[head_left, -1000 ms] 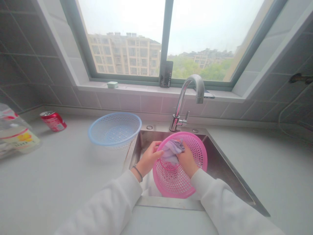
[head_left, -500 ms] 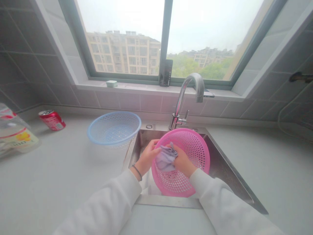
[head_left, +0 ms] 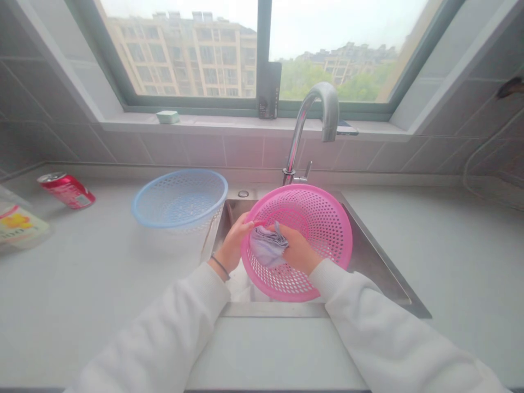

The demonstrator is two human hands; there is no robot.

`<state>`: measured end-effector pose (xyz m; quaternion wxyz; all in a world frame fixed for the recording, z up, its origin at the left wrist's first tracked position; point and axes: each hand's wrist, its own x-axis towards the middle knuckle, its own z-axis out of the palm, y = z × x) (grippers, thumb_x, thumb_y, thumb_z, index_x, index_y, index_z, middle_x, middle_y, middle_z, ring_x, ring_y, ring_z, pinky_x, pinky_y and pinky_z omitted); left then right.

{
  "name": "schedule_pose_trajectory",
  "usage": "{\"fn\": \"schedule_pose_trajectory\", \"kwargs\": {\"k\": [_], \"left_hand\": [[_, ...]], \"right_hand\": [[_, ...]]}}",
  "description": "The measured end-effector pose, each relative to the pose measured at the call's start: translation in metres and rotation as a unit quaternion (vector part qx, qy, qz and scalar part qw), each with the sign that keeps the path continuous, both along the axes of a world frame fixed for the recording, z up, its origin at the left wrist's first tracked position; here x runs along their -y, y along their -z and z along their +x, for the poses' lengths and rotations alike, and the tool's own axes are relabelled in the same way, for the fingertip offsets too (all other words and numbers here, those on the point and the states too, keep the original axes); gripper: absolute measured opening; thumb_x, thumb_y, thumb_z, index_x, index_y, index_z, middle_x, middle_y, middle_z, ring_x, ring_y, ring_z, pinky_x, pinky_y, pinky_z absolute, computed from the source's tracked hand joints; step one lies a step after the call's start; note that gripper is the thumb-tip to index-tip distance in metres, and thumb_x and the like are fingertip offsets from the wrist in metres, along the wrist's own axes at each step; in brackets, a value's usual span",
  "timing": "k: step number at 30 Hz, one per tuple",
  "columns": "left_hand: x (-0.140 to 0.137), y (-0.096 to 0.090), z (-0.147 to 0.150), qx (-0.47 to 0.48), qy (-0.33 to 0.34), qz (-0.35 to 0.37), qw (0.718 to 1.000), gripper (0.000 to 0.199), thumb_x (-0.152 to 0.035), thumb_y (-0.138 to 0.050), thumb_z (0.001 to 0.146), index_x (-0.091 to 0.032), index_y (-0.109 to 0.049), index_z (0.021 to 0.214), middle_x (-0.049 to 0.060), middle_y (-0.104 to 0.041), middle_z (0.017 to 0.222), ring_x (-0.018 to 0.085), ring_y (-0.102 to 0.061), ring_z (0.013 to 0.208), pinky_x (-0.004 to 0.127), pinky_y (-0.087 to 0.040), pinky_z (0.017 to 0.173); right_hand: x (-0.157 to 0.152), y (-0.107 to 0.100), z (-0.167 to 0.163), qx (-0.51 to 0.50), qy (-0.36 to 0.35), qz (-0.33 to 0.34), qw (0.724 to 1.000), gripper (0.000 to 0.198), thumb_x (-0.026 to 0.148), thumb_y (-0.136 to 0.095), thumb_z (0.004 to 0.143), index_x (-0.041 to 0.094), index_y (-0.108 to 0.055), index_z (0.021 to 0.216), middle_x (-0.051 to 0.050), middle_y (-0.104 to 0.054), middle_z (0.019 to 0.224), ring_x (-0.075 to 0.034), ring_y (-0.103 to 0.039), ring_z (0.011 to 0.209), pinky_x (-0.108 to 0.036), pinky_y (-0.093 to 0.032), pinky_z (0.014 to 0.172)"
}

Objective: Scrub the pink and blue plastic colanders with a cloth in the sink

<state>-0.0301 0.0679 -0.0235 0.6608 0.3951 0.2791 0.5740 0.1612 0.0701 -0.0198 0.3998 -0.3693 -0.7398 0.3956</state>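
A pink plastic colander [head_left: 323,224] is tilted over the sink, its inside facing me. My left hand [head_left: 233,243] grips its left rim, with the thumb on the inner edge. Bunched in my right hand [head_left: 301,248] is a pale purple cloth [head_left: 268,245], pressed against the inner left wall of the colander. The fingertips of my right hand are partly hidden by the cloth. Below the colander, the steel sink [head_left: 368,262] holds something whitish that I cannot make out.
A blue basket [head_left: 180,199] stands on the counter left of the sink. Farther left are a red can [head_left: 67,190] and a clear labelled bottle [head_left: 20,224]. The chrome faucet [head_left: 329,114] arches above the colander. A pale green block [head_left: 167,117] and a dark box [head_left: 269,90] sit on the windowsill.
My right hand and the cloth have shifted left along the colander's inside. My left hand now sits on the rim, away from the cloth. The view has tilted down a little.
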Motion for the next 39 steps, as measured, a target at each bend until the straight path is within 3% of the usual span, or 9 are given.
{"fn": "schedule_pose_trajectory", "kwargs": {"k": [9, 17, 24, 30, 39], "left_hand": [[0.0026, -0.0057, 0.0006, -0.005, 0.012, -0.006, 1.000, 0.049, -0.036, -0.081, 0.076, -0.018, -0.068, 0.120, 0.009, -0.075, 0.118, 0.032, -0.069, 0.117, 0.045, -0.049, 0.107], [0.0045, -0.0031, 0.0006, -0.018, 0.017, 0.015, 1.000, 0.047, -0.038, -0.080, 0.078, -0.019, -0.069, 0.121, 0.009, -0.074, 0.119, 0.032, -0.067, 0.117, 0.044, -0.051, 0.104], [0.0031, -0.0012, 0.0014, -0.027, 0.030, 0.013, 0.999, 0.046, -0.036, -0.078, 0.078, -0.019, -0.069, 0.120, 0.009, -0.074, 0.117, 0.033, -0.067, 0.115, 0.045, -0.051, 0.101], [0.0034, -0.0028, 0.0026, -0.028, 0.042, 0.021, 0.998, 0.049, -0.036, -0.078, 0.079, -0.018, -0.069, 0.123, 0.010, -0.075, 0.118, 0.033, -0.068, 0.117, 0.044, -0.050, 0.103], [0.0053, -0.0059, 0.0033, -0.015, 0.069, 0.013, 0.997, 0.054, -0.039, -0.079, 0.079, -0.016, -0.071, 0.127, 0.013, -0.076, 0.123, 0.035, -0.070, 0.116, 0.045, -0.052, 0.103]], "right_hand": [[0.0007, -0.0002, -0.0001, 0.014, 0.009, 0.025, 1.000, 0.041, 0.015, -0.062, 0.078, 0.022, -0.075, 0.115, -0.007, -0.079, 0.110, -0.028, -0.073, 0.101, -0.045, -0.053, 0.094], [-0.0011, -0.0005, -0.0026, -0.036, 0.038, -0.002, 0.999, 0.025, 0.022, -0.065, 0.083, 0.021, -0.076, 0.106, -0.005, -0.077, 0.096, -0.025, -0.070, 0.089, -0.043, -0.053, 0.089], [-0.0006, -0.0014, 0.0000, -0.048, 0.068, 0.019, 0.996, 0.038, 0.013, -0.064, 0.074, 0.022, -0.074, 0.109, -0.004, -0.078, 0.102, -0.025, -0.070, 0.094, -0.043, -0.052, 0.093], [-0.0007, -0.0009, -0.0010, -0.047, 0.080, 0.026, 0.995, 0.037, 0.017, -0.062, 0.078, 0.021, -0.072, 0.113, -0.005, -0.077, 0.109, -0.026, -0.071, 0.100, -0.043, -0.053, 0.095], [-0.0013, -0.0051, -0.0012, -0.035, 0.141, 0.035, 0.989, 0.034, 0.023, -0.063, 0.077, 0.022, -0.072, 0.109, -0.004, -0.079, 0.102, -0.028, -0.073, 0.094, -0.043, -0.056, 0.091]]}}
